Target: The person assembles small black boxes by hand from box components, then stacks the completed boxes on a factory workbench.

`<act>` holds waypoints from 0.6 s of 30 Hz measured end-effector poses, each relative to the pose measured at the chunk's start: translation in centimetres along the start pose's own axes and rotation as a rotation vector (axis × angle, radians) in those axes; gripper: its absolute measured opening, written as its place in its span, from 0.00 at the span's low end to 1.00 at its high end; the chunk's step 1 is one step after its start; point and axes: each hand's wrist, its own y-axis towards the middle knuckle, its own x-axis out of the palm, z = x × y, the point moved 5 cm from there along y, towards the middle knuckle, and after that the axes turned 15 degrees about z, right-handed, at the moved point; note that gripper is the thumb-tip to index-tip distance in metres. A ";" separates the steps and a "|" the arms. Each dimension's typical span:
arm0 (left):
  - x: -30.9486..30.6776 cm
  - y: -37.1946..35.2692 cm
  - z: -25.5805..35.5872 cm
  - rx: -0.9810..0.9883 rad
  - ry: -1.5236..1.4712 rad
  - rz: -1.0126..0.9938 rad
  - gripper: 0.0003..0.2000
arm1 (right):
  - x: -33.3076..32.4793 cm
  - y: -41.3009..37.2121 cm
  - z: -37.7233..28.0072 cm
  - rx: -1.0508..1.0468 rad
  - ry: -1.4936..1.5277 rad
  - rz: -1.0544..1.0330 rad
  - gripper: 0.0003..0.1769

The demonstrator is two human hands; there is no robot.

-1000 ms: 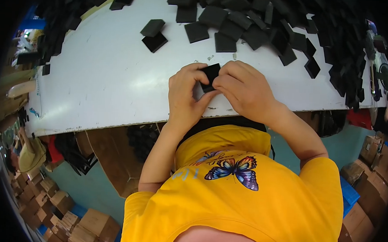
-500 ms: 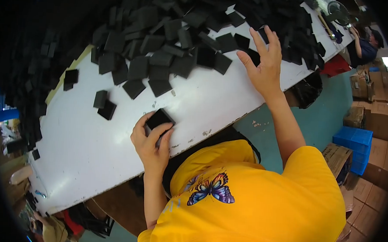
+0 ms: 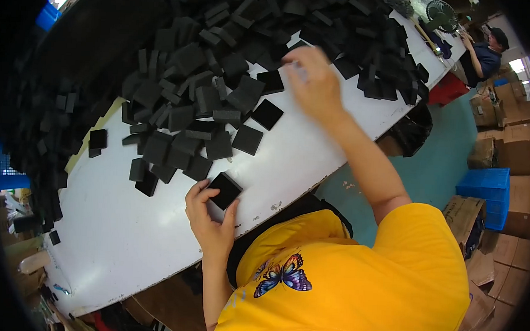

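My left hand point(image 3: 210, 217) grips a square black foam block point(image 3: 225, 190), thumb on one side and fingers on the other, just over the white table point(image 3: 155, 232). Farther out, my right hand point(image 3: 315, 88) hovers at the edge of a big heap of black foam blocks point(image 3: 187, 61). Its fingers look bent but are smeared by motion, so whether they hold anything cannot be made out. Two loose blocks, one flat black block point(image 3: 267, 114) and another point(image 3: 247, 140), lie between my hands at the heap's near edge.
A small black block point(image 3: 98, 138) lies apart at the left. A fan point(image 3: 442, 17) stands at the table's far right end, near a person in dark clothes point(image 3: 485, 57). Blue crates point(image 3: 485, 196) and cardboard boxes point(image 3: 513, 247) are stacked on the floor at right.
My right hand has swept left, its spread fingers now bent. Several blocks at the heap's near edge have shifted closer to my left hand, which still holds its block. The view has tilted slightly.
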 end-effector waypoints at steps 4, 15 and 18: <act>-0.1 0.0 0.0 0.029 -0.046 0.016 0.30 | -2.8 4.1 5.0 -0.375 -0.676 0.230 0.15; -0.3 -0.5 0.4 0.092 0.017 -0.041 0.43 | -3.4 -0.4 6.1 -0.151 -0.518 0.158 0.06; -0.4 -0.6 0.2 0.127 0.028 -0.020 0.44 | -4.7 -0.9 3.4 -0.184 -0.282 0.236 0.06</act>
